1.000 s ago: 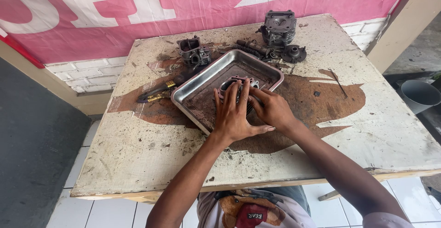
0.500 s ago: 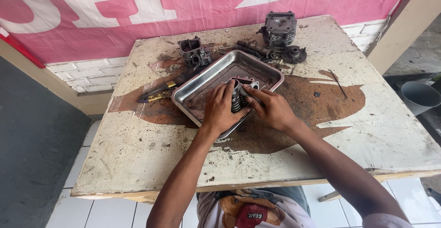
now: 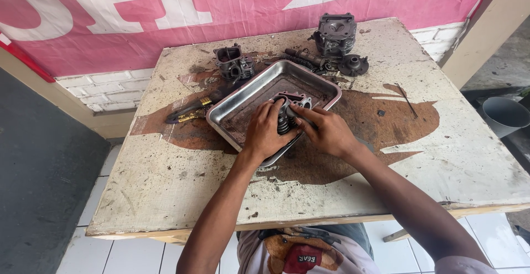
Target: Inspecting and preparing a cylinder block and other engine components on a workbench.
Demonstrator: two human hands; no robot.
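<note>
A shallow metal tray (image 3: 259, 89) lies tilted on the stained table (image 3: 441, 158). Inside it sits a grey engine cylinder head (image 3: 291, 106) with springs showing between my hands. My left hand (image 3: 265, 133) wraps around the head's near left side. On the right, my right hand (image 3: 328, 130) holds it too, its fingers pressing a dark rod-like tool toward the springs. Most of the part is hidden under my fingers.
Behind the tray stand a small dark engine part (image 3: 234, 63) at the left, a finned cylinder block (image 3: 335, 33) and a round dark piece (image 3: 353, 64) at the right. A yellow-handled tool (image 3: 190, 111) lies left of the tray. A grey bucket (image 3: 505, 116) stands off the table's right edge.
Both hands shifted slightly on the part in the tray; my left hand curled tighter around it and the springs now show between the hands.
</note>
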